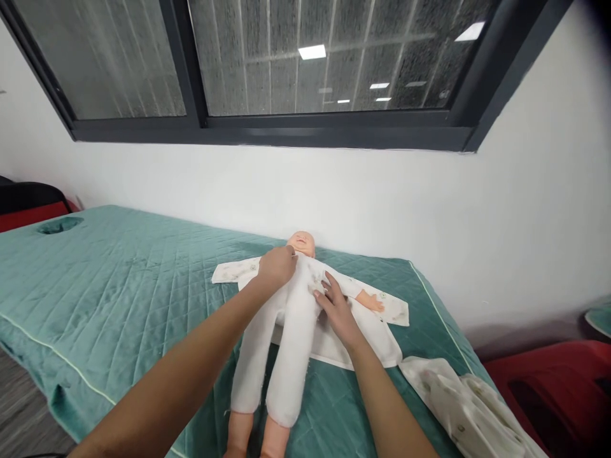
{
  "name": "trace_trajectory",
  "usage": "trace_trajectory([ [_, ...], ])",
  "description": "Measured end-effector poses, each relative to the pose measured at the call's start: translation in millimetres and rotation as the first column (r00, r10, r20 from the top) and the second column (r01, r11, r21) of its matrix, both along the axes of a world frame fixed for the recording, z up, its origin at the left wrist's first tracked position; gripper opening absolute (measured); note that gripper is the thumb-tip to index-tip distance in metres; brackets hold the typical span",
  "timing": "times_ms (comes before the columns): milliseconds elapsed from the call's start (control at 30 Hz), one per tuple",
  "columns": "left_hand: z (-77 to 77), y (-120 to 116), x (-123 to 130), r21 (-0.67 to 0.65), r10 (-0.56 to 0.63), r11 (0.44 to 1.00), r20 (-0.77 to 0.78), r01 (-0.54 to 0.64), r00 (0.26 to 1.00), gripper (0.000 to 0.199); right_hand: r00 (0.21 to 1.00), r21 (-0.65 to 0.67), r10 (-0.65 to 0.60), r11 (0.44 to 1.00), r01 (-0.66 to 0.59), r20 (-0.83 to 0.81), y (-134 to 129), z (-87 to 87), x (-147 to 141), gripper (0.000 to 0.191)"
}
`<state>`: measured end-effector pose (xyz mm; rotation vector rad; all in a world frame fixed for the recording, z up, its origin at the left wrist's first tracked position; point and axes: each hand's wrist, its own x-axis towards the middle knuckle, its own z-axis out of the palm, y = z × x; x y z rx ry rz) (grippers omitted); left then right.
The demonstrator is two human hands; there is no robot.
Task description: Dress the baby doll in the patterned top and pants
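A baby doll (301, 242) with a white cloth body lies on its back, head toward the wall and feet toward me. Beneath it a white printed baby garment (395, 309) is spread out, sleeves to both sides. The doll's small hand on the right rests on top of one sleeve. My left hand (278, 265) is closed at the doll's neck, pinching what looks like the white cloth there. My right hand (337, 312) lies on the right side of the doll's chest, fingers apart, touching the cloth.
A green quilted cover (143, 273) lies over the bed. Crumpled white printed cloth (465, 401) sits at the lower right. Red chairs stand at the right (556, 381) and far left (33, 215). Behind are a white wall and a dark-framed window (286, 136).
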<state>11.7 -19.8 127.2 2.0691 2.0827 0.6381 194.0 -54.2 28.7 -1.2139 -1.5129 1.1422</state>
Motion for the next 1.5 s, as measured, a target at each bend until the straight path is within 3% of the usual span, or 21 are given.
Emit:
trace_trajectory([
  [133, 10.2, -23, 11, -0.024, -0.042, 0.999, -0.067, 0.041, 0.997, 0.027, 0.993, -0.032, 0.119, 0.992, -0.119, -0.018, 0, -1.4, 1, 0.088],
  [233, 3.9, -55, 10, 0.073, -0.102, 0.991, -0.155, 0.114, 0.983, 0.028, 0.992, -0.04, 0.117, 0.992, -0.119, -0.037, 1, -2.8, 1, 0.09],
  [333, -20.9, -88, -12, 0.279, -0.169, 0.942, -0.095, 0.189, 0.981, 0.035, 0.996, -0.038, 0.086, 0.995, -0.087, -0.02, 1, -4.4, 1, 0.09],
  [433, -56.4, -108, -48, 0.372, -0.157, 0.925, 0.199, 0.074, 0.967, 0.038, 0.998, -0.017, 0.068, 0.998, -0.068, 0.009, 3, -7.0, 2, 0.09],
  [467, -67.5, -111, -60, 0.338, -0.134, 0.941, 0.328, 0.016, 0.935, 0.041, 0.998, -0.01, 0.062, 0.998, -0.061, 0.017, 3, -8.0, 1, 0.09],
  [533, -84.8, -113, -79, 0.17, -0.063, 0.984, 0.598, -0.05, 0.799, 0.05, 0.998, 0.001, 0.055, 0.999, -0.055, 0.027, 4, -9.3, 1, 0.089],
  [600, -94.3, -113, -90, 0.016, 0.007, 0.999, 0.759, -0.029, 0.652, 0.056, 0.998, 0.008, 0.05, 0.999, -0.05, 0.03, 4, -9.0, 0, 0.089],
  [667, -97.4, -111, -93, -0.038, 0.031, 0.999, 0.825, 0.001, 0.564, 0.052, 0.999, -0.004, 0.042, 0.999, -0.042, 0.03, 3, -7.0, -1, 0.089],
  [800, -98.2, -114, -95, 0.018, 0.006, 0.999, 0.879, -0.044, 0.478, 0.035, 0.999, -0.015, 0.041, 0.999, -0.041, 0.029, -1, -1.1, -3, 0.088],
  [867, -99.8, -122, -94, 0.059, 0.0, 0.993, 0.865, -0.101, 0.502, 0.027, 0.999, -0.007, 0.041, 0.999, -0.041, 0.034, -1, 0.0, -4, 0.086],
  [933, -101.7, -134, -92, 0.138, -0.049, 0.985, 0.799, -0.104, 0.599, 0.019, 0.998, 0.001, 0.04, 0.999, -0.04, 0.038, 0, -0.8, -4, 0.085],
  [1033, -102.6, -150, -84, 0.346, -0.238, 0.938, 0.584, 0.027, 0.776, 0.015, 0.998, 0.01, 0.046, 0.999, -0.046, 0.04, 3, -3.5, -3, 0.085],
  [1133, -98.5, -158, -77, 0.525, -0.372, 0.827, 0.244, 0.201, 0.895, 0.018, 0.997, 0.017, 0.045, 0.999, -0.046, 0.056, 3, -5.1, -1, 0.084],
  [1233, -91.3, -162, -77, 0.583, -0.399, 0.727, -0.069, 0.362, 0.914, 0.019, 0.996, 0.02, 0.044, 0.999, -0.046, 0.071, 2, -4.9, 0, 0.08],
  [1300, -86.5, -164, -77, 0.593, -0.399, 0.684, -0.183, 0.424, 0.899, 0.02, 0.996, 0.024, 0.05, 0.998, -0.052, 0.076, 2, -4.5, 0, 0.078],
  [1400, -80.1, -166, -72, 0.597, -0.376, 0.678, -0.219, 0.428, 0.9, 0.019, 0.996, 0.027, 0.038, 0.999, -0.04, 0.083, 3, -4.5, 0, 0.077],
  [1500, -72.7, -165, -59, 0.601, -0.345, 0.745, -0.025, 0.29, 0.938, 0.014, 0.997, 0.033, 0.029, 0.999, -0.031, 0.078, 3, -5.5, -1, 0.077],
])
